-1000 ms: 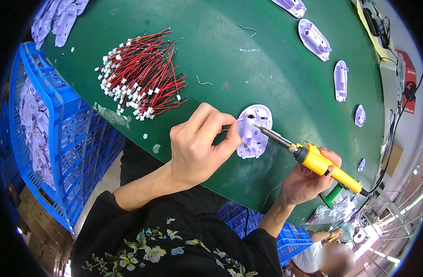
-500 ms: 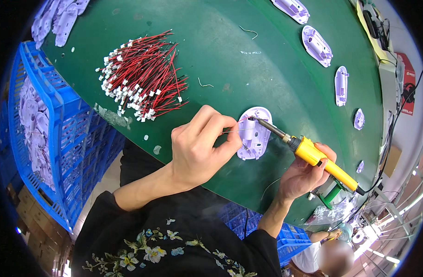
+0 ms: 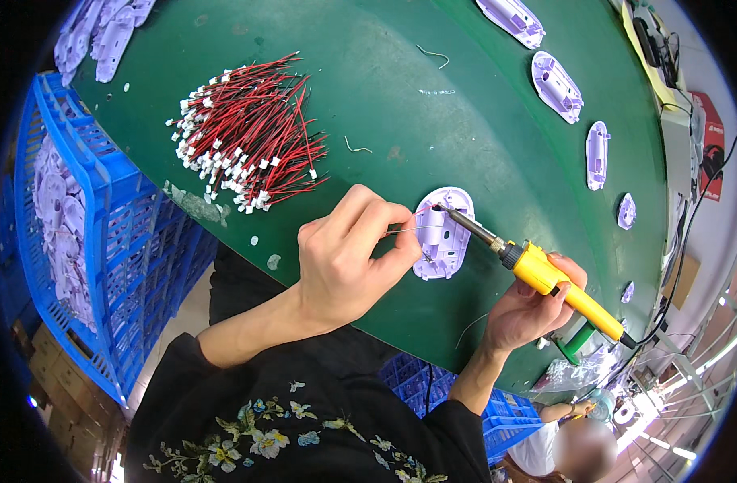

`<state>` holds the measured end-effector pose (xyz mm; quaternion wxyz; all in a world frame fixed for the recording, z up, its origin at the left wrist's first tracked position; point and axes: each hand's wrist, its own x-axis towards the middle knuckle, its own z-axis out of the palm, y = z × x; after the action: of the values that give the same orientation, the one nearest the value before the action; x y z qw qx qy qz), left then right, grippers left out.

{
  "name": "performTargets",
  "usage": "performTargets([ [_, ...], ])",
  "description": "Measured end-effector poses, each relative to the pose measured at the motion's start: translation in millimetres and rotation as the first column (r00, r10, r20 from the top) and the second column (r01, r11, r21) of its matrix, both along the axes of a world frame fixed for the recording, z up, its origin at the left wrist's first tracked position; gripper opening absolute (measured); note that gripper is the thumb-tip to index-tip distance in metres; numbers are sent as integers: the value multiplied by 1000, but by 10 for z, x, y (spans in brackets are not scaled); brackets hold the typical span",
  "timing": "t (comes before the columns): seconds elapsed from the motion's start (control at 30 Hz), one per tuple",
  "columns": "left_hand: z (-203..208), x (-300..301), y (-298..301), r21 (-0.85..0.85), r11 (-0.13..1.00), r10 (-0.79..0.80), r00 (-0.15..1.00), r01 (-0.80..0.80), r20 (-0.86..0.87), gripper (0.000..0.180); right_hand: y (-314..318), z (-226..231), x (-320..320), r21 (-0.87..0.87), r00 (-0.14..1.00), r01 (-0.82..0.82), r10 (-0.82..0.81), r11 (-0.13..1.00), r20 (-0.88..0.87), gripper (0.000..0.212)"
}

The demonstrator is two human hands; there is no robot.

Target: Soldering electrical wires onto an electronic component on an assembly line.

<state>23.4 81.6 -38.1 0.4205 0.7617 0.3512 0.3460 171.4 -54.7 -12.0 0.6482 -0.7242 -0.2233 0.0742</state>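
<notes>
A pale purple plastic shell point(image 3: 442, 249) lies hollow side up on the green table, with small posts and slots inside. My right hand point(image 3: 529, 310) is closed round the yellow handle of a soldering iron point(image 3: 537, 270). Its dark tip rests at a spot near the shell's far end. Left of the shell, my left hand point(image 3: 348, 253) has thumb and forefinger pinched on a thin red wire point(image 3: 425, 210) and a thin silvery wire. The red wire reaches to the iron's tip. Fingers hide how the wires lie inside the pinch.
A heap of red and black wires with white connectors point(image 3: 248, 133) lies to the left. Several purple shells point(image 3: 557, 87) line the right side. A blue crate of shells point(image 3: 103, 185) stands at left. A green stand point(image 3: 576, 342) is near the iron's cord. Another person is at lower right.
The row of shells on the right has shifted slightly toward the near side. The soldering iron's handle has dipped a little, its tip staying at the shell. My left hand has hardly moved.
</notes>
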Motion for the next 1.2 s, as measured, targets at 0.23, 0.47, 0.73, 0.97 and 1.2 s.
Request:
performTargets([
  [0.23, -6, -6, -2, -5, 1000, 4, 1000, -4, 3, 15, 26, 1, -11, -6, 1000, 8, -8, 1000, 12, 42],
  [0.47, -4, -8, 8, -7, 1000, 1, 1000, -1, 2, 15, 17, 4, -2, 16, 1000, 3, -3, 1000, -9, 40],
  [0.73, -11, -21, 13, -9, 1000, -12, 1000, 12, 7, 15, 3, -11, 8, 21, 999, 28, -29, 999, 18, 39],
  [0.97, -9, -15, 7, -15, 1000, -5, 1000, 5, -6, 16, 19, -16, -11, -23, 999, 10, -9, 1000, 33, 41],
  [1.2, -20, -15, 18, -3, 1000, -10, 1000, 10, 10, 16, -22, -20, 35, 10, 998, 57, -57, 998, 28, 40],
])
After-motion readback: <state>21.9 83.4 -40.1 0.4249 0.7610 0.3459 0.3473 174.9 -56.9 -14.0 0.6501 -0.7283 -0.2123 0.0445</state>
